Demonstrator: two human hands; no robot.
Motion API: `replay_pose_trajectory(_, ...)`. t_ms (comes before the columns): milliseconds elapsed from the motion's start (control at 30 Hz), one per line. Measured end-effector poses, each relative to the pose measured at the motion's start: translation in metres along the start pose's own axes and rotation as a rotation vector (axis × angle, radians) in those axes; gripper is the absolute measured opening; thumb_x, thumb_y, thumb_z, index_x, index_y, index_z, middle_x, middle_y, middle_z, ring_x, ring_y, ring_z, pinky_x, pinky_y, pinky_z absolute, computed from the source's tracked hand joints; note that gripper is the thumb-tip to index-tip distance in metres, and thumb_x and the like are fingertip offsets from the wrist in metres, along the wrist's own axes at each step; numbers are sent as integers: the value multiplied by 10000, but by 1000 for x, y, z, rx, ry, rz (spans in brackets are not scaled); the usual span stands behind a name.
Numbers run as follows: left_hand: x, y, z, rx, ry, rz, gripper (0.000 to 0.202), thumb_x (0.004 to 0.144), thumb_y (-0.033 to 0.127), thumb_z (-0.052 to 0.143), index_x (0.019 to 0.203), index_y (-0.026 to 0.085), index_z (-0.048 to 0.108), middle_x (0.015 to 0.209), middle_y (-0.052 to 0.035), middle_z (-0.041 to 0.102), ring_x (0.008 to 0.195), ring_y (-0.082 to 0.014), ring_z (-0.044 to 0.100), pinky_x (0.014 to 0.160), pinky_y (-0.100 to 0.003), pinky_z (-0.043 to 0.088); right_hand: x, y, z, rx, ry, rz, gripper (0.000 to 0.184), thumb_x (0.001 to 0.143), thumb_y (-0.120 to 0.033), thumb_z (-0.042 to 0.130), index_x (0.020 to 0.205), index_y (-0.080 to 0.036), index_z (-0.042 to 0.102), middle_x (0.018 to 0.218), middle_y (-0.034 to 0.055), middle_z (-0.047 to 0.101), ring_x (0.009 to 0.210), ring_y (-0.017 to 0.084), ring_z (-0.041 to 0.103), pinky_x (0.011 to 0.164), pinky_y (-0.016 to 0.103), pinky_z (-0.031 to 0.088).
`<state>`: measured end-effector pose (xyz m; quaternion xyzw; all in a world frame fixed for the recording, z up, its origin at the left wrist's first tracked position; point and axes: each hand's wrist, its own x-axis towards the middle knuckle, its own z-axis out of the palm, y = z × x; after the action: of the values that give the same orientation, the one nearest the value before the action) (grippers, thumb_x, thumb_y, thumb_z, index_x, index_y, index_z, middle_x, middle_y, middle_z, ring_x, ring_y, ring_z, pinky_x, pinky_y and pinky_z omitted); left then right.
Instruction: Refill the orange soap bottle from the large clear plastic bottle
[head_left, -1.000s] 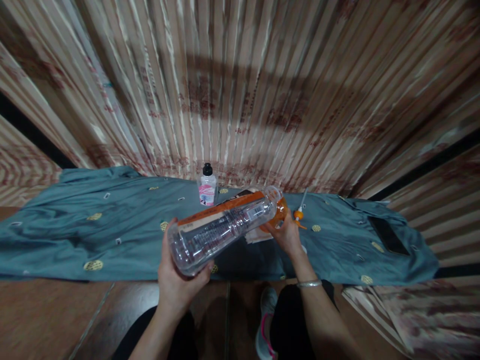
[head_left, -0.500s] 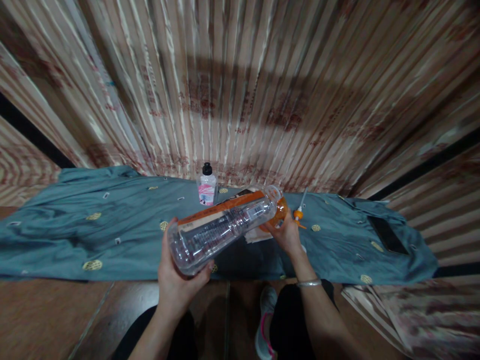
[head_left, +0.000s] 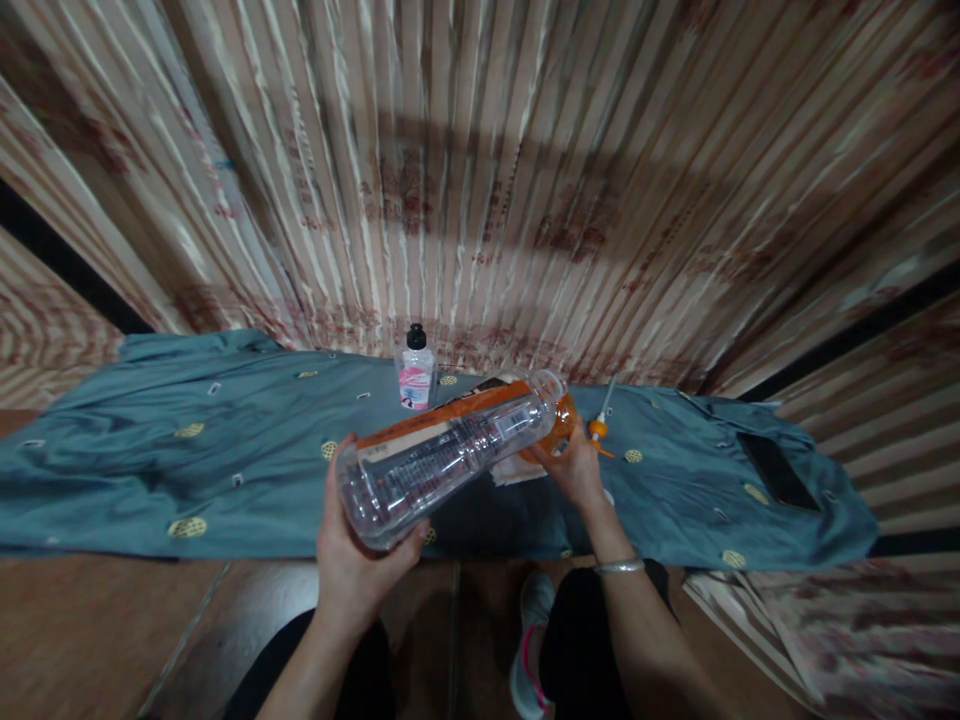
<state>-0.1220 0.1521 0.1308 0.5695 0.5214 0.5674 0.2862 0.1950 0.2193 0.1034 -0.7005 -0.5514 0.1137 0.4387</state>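
My left hand (head_left: 352,555) is wrapped round the base of a large clear plastic bottle (head_left: 442,460) with an orange-edged label. The bottle is tipped nearly level, its mouth pointing away to the right. My right hand (head_left: 574,470) grips a smaller orange container (head_left: 561,425) right at the big bottle's mouth; most of that container is hidden behind the bottle and my fingers. Both are held over a teal cloth (head_left: 225,450) with gold motifs spread on a low surface.
A small clear bottle (head_left: 415,372) with a black cap and pink label stands at the cloth's back edge. An orange pump nozzle (head_left: 600,425) lies right of my hand. A dark phone (head_left: 776,470) rests at the right. Striped curtains hang behind; my shoe (head_left: 532,640) shows below.
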Motion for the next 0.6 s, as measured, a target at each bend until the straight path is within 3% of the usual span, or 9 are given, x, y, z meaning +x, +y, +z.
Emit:
replay_pose_trajectory(200,-2,3,1,-15,5,-2,1130,665,383,943,1623,162,386,1479,-211,630,1332,-378,681,1158,-525,531,0,1,0,-10,5,-16,866,725,-797,699,1310,-170,574,1107,180,789,979,379,781,846,512,633)
replay_pose_trajectory(400,-3,6,3,11,32,6,1096,688,402,921,1619,150,401,1480,-207,633,1351,-370,668,1171,-514,519,0,5,1,-13,6,-23,916,715,-872,669,1297,-170,580,1075,174,802,953,374,782,826,504,632)
replay_pose_trajectory(600,-1,1,0,16,11,19,1125,652,378,942,1615,157,404,1421,-186,673,1268,-351,718,1102,-472,581,0,4,1,-4,8,-27,906,706,-854,691,1288,-167,587,1111,192,797,982,389,780,830,520,632)
